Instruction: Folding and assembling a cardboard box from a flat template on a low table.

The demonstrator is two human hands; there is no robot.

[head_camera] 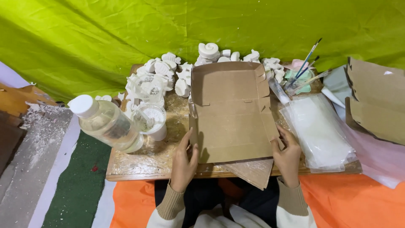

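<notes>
Green tarpaulin is hung behind a low wooden board. Near the board's front edge, a flat brown cardboard box is held open, its lid raised toward the back edge. The box's left side is gripped by the left hand, the right side by the right hand, fingers curled around the edges. A clear plastic bottle is seen at the left edge, clear bags at the right edge, white plaster figures along the back edge.
</notes>
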